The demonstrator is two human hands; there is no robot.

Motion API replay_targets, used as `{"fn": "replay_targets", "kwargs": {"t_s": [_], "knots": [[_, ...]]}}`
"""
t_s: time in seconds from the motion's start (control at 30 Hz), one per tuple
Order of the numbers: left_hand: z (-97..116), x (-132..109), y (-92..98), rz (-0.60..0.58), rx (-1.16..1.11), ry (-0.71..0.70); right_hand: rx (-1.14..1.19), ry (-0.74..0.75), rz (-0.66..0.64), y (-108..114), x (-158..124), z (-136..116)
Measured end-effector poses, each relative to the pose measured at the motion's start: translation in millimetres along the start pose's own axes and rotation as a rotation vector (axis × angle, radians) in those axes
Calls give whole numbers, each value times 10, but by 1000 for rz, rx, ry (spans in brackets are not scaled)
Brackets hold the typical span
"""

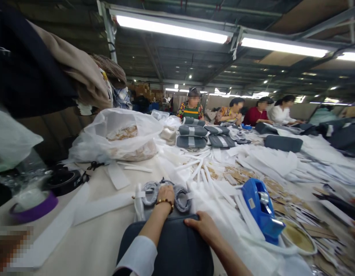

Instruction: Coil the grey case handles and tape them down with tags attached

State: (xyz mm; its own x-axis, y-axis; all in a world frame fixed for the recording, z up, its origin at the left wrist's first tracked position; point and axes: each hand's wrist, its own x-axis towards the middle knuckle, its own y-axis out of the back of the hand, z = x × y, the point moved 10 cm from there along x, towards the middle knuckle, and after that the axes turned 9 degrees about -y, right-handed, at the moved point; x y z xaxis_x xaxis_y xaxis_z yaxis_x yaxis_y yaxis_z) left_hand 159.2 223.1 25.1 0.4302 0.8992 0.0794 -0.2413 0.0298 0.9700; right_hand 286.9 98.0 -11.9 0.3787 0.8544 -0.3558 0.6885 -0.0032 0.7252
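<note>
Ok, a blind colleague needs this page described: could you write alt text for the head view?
A person's left hand is between two grey coils, while the right hand touches the edge of a dark case-like piece on a cluttered worktable. A blue tape dispenser is to the right, and co-workers appear in the background.

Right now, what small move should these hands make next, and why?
Perhaps the left hand should gently settle the grey coils while the right hand steadies the dark case. The left hand is between the two coils, beyond the case's far edge, and the right hand touches that edge. Whether the left fingers grip anything is unclear.
</note>
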Motion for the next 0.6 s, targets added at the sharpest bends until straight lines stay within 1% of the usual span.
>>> {"fn": "replay_targets", "kwargs": {"t_s": [0.1, 0.17, 0.3, 0.43, 0.5, 0.53, 0.57, 0.6], "knots": [[-59, 60, -107, -110, 66, 8, -11, 3, -29, -36, 21, 15], [-82, 70, -148, -152, 96, -6, -22, -1, -57, -53, 31, 18], [-97, 49, -200, -198, 130, -40, -55, -29, -102, -46, 9, 7], [-48, 27, -188, -211, 146, -84, -12, -56, -80, -63, -78, 23], [-41, 27, -195, -220, 145, -112, 28, -54, -26, -80, -124, 68], [-53, 32, -209, -220, 143, -125, 43, -19, 34, -46, -150, 80], [-78, 41, -227, -213, 141, -136, 57, 53, 118, 32, -189, 75], [-114, 55, -241, -190, 135, -144, 75, 153, 226, 162, -258, 70]]}}
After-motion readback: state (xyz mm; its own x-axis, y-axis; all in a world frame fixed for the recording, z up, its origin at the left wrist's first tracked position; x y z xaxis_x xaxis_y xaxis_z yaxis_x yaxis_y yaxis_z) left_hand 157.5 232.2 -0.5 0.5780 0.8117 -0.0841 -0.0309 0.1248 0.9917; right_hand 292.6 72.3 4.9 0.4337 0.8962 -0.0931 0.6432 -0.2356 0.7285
